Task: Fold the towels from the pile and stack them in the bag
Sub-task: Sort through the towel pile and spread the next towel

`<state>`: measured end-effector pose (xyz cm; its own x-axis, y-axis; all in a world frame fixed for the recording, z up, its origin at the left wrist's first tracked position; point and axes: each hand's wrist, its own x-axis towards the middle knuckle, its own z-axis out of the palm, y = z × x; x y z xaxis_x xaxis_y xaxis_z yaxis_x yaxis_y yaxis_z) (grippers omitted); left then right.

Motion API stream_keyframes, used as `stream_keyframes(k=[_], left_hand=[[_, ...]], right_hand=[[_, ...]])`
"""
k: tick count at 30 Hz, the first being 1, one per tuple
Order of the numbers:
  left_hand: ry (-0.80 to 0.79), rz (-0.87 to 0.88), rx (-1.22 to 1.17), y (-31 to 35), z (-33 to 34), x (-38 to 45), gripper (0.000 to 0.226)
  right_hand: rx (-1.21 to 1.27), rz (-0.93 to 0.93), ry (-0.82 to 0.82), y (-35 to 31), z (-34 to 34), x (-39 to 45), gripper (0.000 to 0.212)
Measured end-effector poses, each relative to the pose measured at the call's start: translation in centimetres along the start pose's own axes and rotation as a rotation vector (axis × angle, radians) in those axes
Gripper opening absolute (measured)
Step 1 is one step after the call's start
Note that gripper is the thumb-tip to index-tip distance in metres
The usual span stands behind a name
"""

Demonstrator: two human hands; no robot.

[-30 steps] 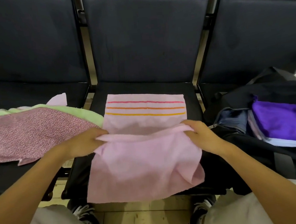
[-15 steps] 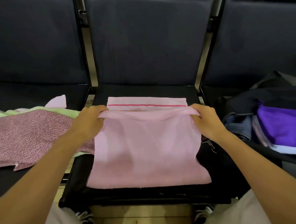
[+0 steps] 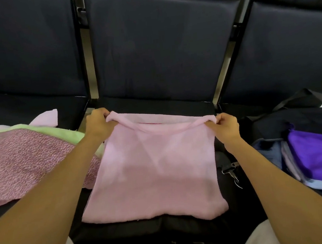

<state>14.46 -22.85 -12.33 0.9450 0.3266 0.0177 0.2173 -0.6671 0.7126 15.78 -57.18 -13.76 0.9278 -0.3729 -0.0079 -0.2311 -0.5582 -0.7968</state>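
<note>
A pink towel (image 3: 157, 173) lies folded in half on the middle chair seat (image 3: 167, 233). My left hand (image 3: 99, 123) pinches its far left corner and my right hand (image 3: 225, 125) pinches its far right corner, both near the seat's back edge. The upper layer covers the striped end almost fully. On the left seat lies the pile: a patterned pink-purple towel (image 3: 26, 162) on top of a light green one (image 3: 44, 129). On the right seat the black bag (image 3: 297, 116) stands open, with a folded purple towel (image 3: 320, 155) on top of other folded cloth inside.
Dark chair backrests (image 3: 159, 49) rise behind the seats, with metal frame bars between them. A metal strap clip (image 3: 229, 169) of the bag lies on the middle seat beside the towel. My knees sit against the seat's front edge.
Both hands have carried the towel's near edge away from me to the far edge, covering the coloured stripes. The part that hung over the seat front now lies on the seat.
</note>
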Motion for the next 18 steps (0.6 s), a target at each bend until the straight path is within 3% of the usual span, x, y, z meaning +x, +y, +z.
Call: stream_keyframes(k=[3,10,18], left_hand=[[-0.012,-0.084,-0.062,-0.5,1.2,1.1,0.014],[0.123,-0.247,-0.183,-1.8,3.9,3.1,0.018],[0.131,-0.149,-0.071,-3.0,5.4,4.4,0.019]], right_hand=[[0.026,0.053,0.006,1.0,1.2,1.3,0.013],[0.007,0.055,0.038,2.0,3.2,2.6,0.02],[-0.069,-0.006,-0.022,2.4,4.4,2.6,0.013]])
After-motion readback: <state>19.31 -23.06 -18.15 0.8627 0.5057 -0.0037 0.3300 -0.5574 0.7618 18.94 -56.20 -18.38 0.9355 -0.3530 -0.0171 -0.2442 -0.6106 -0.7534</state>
